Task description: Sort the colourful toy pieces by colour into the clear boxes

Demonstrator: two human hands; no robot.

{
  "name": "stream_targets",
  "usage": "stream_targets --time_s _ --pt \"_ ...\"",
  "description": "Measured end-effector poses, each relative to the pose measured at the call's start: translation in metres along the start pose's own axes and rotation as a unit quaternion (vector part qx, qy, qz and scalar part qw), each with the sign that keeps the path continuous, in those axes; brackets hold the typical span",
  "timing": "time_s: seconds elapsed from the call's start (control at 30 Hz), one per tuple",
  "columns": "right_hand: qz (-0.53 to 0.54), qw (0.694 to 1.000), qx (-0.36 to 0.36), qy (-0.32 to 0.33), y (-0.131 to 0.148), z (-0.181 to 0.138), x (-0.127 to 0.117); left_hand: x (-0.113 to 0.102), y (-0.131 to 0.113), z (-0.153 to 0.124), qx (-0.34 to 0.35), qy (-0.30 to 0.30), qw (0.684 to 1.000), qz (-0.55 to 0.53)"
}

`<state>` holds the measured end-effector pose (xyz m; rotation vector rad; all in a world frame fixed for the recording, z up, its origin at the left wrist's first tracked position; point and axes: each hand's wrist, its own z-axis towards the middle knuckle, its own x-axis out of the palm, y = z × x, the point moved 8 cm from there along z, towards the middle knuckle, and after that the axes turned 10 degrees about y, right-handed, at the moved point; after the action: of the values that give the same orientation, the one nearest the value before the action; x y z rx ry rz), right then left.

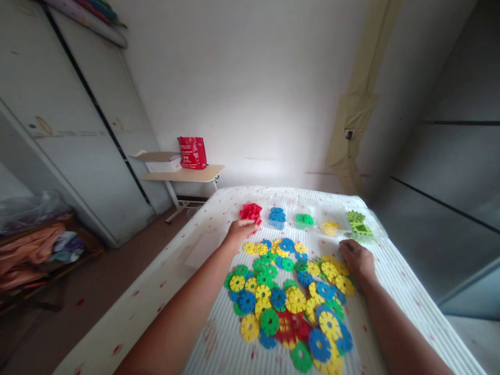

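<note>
My left hand (241, 230) reaches to the heap of red plastic pieces (250, 210) at the back. Its fingers are closed together, with red showing at the tips. My right hand (358, 260) is low beside the right edge of the disc pile, its fingers curled in; anything inside them is hidden. Between my arms lie many notched plastic discs, such as a yellow disc (250, 327), a green disc (269, 322) and a blue disc (319, 344). Red window-like pieces (287, 327) show among the nearer discs.
Behind the pile, clear containers hold blue pieces (277, 214), green pieces (304, 219), yellow pieces (329, 227) and lime-green square pieces (358, 223). A pale flat box or lid (201, 251) lies left of my left forearm. A side table (195, 174) carries a red bag (192, 153).
</note>
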<state>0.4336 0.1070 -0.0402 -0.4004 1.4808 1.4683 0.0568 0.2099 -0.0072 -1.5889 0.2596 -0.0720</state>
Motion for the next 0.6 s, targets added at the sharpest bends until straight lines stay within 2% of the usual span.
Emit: stream_targets --time_s 0.17,0.3,0.43,0.6 --pt "-0.026 1.0 -0.015 0.003 0.0 0.001 0.004 -0.015 -0.021 0.068 -0.006 -0.083 0.995 0.047" --pt "-0.028 0.999 -0.021 0.006 -0.002 0.001 0.007 -0.02 -0.02 0.095 -0.007 -0.132 0.987 0.092" --pt "-0.027 0.999 -0.027 0.004 -0.003 0.002 0.008 -0.025 -0.018 0.091 0.012 -0.156 0.98 0.123" --pt "-0.031 0.999 -0.023 0.004 -0.004 0.002 0.009 -0.02 -0.021 0.052 0.067 -0.128 0.977 0.159"
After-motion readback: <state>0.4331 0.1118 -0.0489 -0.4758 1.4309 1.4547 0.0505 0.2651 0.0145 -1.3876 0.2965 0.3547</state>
